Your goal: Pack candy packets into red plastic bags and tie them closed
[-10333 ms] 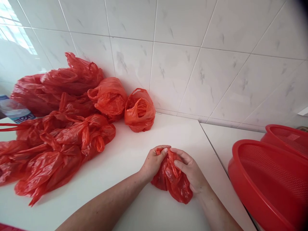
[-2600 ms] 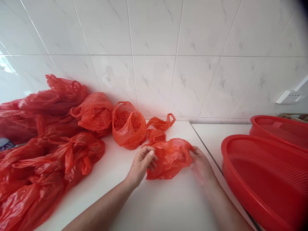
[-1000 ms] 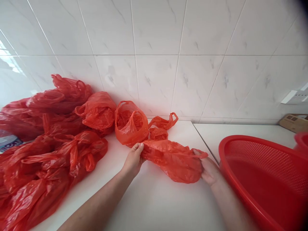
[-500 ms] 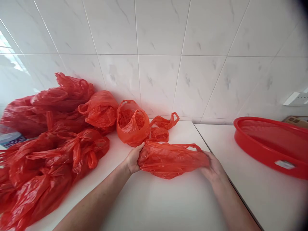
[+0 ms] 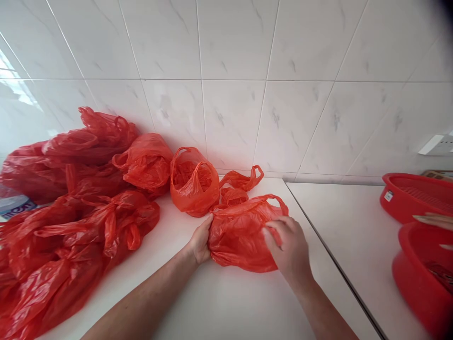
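A red plastic carrier bag (image 5: pixel 240 236) lies partly spread over the white tabletop in front of me, one loop handle standing up at its far right. My left hand (image 5: pixel 202 242) is closed on the bag's left edge, thumb on top. At the bag's right side is my right hand (image 5: pixel 290 243), thumb and bent fingers apart, red plastic showing between them. Its fingertips are at the bag's surface; whether they press on it is unclear. Just behind lies a small crumpled red bag (image 5: pixel 240 180) with a loop handle.
To the left, red bags (image 5: pixel 81 222) are heaped, several knotted. An upright red bag (image 5: pixel 194 189) stuffed with red plastic stands near the tiled wall. On the right are a red sieve-like basket (image 5: pixel 398 198) and a nearer red basket (image 5: pixel 406 274), with another person's hand (image 5: pixel 437 220) above it.
My right hand has left the bag's far right end and come inward over its side; the bag is less stretched. A second red basket and another person's hand have appeared at the right.
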`<state>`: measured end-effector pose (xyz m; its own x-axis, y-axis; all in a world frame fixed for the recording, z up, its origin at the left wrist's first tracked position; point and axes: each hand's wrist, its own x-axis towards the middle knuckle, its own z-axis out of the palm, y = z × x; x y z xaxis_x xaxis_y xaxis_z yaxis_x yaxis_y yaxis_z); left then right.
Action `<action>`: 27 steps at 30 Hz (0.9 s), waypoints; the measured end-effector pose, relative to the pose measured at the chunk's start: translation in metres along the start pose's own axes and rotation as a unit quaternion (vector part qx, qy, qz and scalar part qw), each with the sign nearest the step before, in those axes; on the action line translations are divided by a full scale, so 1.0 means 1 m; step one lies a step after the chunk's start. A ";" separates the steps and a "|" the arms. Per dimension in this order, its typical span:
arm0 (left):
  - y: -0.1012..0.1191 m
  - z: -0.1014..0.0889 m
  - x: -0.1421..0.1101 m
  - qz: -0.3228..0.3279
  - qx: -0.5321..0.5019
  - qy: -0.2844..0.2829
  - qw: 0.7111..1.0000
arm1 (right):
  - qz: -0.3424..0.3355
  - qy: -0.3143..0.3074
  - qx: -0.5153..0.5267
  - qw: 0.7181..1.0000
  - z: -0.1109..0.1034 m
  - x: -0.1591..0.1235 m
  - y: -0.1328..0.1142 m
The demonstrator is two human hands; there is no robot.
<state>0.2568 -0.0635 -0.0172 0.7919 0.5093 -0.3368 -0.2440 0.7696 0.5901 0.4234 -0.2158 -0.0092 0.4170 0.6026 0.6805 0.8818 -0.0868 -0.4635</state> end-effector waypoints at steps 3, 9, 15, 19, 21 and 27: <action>0.001 0.000 0.000 0.005 0.004 -0.002 1.000 | -0.001 -0.092 -0.095 0.991 0.017 -0.006 0.019; 0.003 -0.003 -0.001 0.015 0.018 -0.041 0.999 | 0.116 -0.138 0.003 0.984 0.020 -0.002 0.048; -0.001 -0.006 -0.001 0.063 0.082 -0.076 0.992 | 0.131 0.051 0.060 0.988 0.005 0.004 0.029; -0.005 -0.004 -0.003 0.119 0.121 -0.087 0.982 | 0.131 0.074 0.087 0.985 0.001 0.004 0.019; -0.006 -0.003 -0.003 0.155 0.136 -0.078 0.976 | 0.112 0.081 0.106 0.985 -0.006 0.006 0.007; -0.006 -0.002 0.001 0.186 0.152 -0.046 0.970 | 0.010 0.124 0.032 0.992 -0.071 0.008 -0.039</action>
<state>0.2576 -0.0667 -0.0224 0.7310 0.6824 -0.0013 -0.3563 0.3834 0.8521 0.4078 -0.2637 0.0546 0.4834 0.3863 0.7855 0.8601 -0.0426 -0.5084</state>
